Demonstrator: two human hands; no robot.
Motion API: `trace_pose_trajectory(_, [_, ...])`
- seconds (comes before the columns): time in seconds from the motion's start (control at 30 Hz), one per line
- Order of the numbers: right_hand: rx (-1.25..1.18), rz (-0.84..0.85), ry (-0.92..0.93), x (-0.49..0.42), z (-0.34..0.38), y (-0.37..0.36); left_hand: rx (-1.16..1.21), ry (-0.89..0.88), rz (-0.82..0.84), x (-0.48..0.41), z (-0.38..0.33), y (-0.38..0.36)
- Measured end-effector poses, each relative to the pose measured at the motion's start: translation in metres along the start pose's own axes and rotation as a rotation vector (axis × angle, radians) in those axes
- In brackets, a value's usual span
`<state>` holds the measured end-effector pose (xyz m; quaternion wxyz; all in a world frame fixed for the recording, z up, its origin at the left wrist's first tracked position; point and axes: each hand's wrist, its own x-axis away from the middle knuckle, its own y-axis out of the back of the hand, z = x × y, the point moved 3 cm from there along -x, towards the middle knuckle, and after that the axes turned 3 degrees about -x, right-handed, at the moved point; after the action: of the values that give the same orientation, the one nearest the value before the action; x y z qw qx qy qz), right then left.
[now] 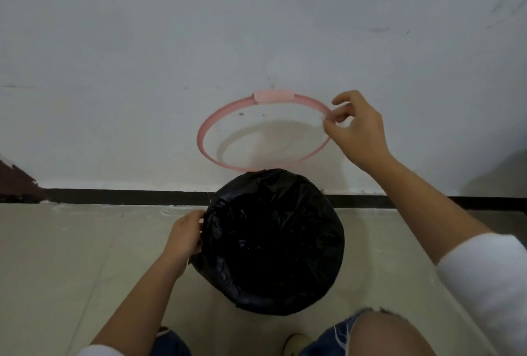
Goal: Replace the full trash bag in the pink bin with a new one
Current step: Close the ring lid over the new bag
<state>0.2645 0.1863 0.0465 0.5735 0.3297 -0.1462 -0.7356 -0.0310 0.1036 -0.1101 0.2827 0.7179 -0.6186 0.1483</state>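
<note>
1. Head view: a bin lined with a black trash bag (271, 241) stands on the pale tiled floor (71, 256), close to a white wall (142, 42) with a dark baseboard (114, 197). The bag's plastic is folded over the whole rim, so the bin's own colour does not show.
2. The left hand (184, 238) rests at the bag's left edge; its fingers (199, 220) curl against the crumpled plastic there, apparently pinching it, though the fingertips are partly hidden.
3. The right hand (358, 131) is raised above and behind the bin, holding a pink ring (205, 130) by its right side. Thumb and forefinger pinch the ring, and the other fingers are loosely curled.
4. The ring is tilted, its far edge carrying a paler pink clip (272, 96), and it casts a round shadow on the wall.
5. White sleeves (484, 278) cover both upper forearms, and frayed denim (339, 333) shows at the knees below.
</note>
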Motion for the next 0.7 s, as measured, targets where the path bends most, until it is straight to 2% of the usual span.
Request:
trace_pose_trajectory(0.07, [-0.039,0.077,0.005,0.025,-0.004,0.012,0.014,0.014,0.045,0.005,-0.003,0.001])
trace_pose_trajectory(0.2, [-0.114,0.273,-0.122,0.082,-0.027,0.019,-0.014,0.041,0.083,0.007,0.000,0.008])
trace_pose_trajectory(0.37, [-0.044,0.560,-0.256,0.130,-0.058,0.006,-0.107,0.062,0.152,0.012,0.008,0.010])
trace_pose_trajectory(0.43, [-0.059,0.512,-0.326,0.137,-0.070,-0.001,-0.146,0.060,0.199,0.017,0.013,0.010])
trace_pose_trajectory(0.5, [0.093,0.431,-0.333,0.140,-0.084,-0.009,-0.167,0.044,0.254,0.019,0.020,0.011])
trace_pose_trajectory(0.57, [0.267,0.492,-0.339,0.145,-0.097,-0.021,-0.162,0.013,0.272,0.020,0.028,0.011])
trace_pose_trajectory(0.7, [0.037,0.595,-0.451,0.153,-0.114,-0.033,-0.051,-0.041,0.235,0.018,0.032,0.009])
